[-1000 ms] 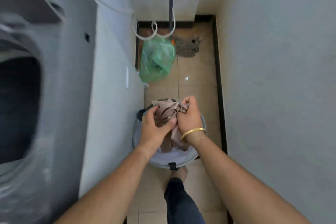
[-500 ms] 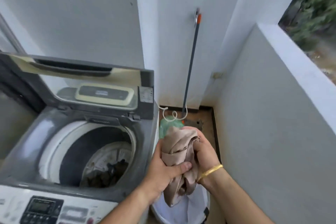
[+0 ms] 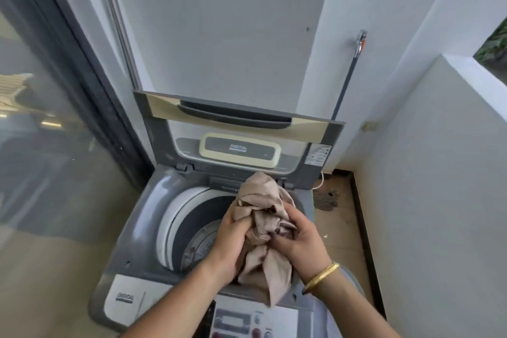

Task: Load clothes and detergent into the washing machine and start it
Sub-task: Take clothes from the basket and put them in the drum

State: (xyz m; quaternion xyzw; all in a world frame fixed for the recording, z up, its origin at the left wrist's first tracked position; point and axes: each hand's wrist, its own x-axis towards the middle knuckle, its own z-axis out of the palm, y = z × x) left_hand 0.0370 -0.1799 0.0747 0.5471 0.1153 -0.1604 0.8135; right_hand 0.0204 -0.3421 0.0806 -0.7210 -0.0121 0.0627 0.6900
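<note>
Both hands, left hand (image 3: 233,241) and right hand (image 3: 300,241), have carried the bunched beige garment (image 3: 264,223) from beside the washing machine (image 3: 137,228) to directly above its open drum (lid up), each grip closed on cloth; dropping it in probably comes next.

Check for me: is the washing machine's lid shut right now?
No. The lid stands raised at the back, and both hands hold the beige garment over the open drum.

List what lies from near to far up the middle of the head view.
control panel → beige cloth held in both hands over the drum → raised lid → white wall.
</note>
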